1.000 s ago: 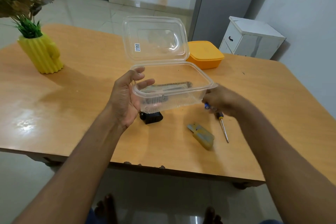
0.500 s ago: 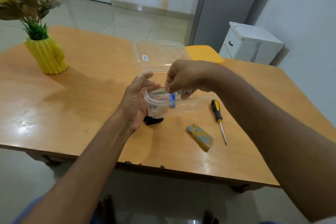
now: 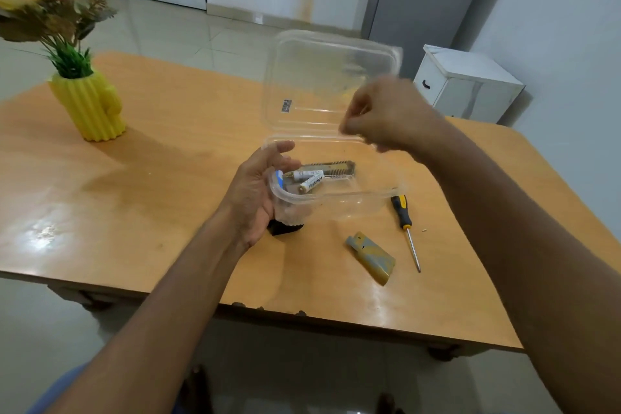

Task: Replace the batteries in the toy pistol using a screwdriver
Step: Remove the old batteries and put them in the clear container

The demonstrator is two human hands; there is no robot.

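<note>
**Batteries in the clear tub**

The toy pistol (image 3: 285,228) lay on the worktop (image 3: 168,151), mostly hidden under the tub; only a dark, matte end of it showed below my left hand (image 3: 257,193). That hand gripped the near corner of a thin, clear plastic tub (image 3: 339,203), fingers curled round its rim, the hinged lid (image 3: 331,77) standing open behind. Inside lay small white cylindrical batteries (image 3: 311,180) and one with a blue end, beside a ridged olive piece. My right hand (image 3: 383,116) hung blurred over the tub, fingers curled in; I could not tell whether it pinched anything. Just right of the tub lay the screwdriver (image 3: 405,227), yellow-and-black handle, slim steel shaft. Nearer me rested a flat, olive-and-grey battery cover (image 3: 371,257). Far left stood a ribbed yellow vase (image 3: 89,106) with flowers.
</note>
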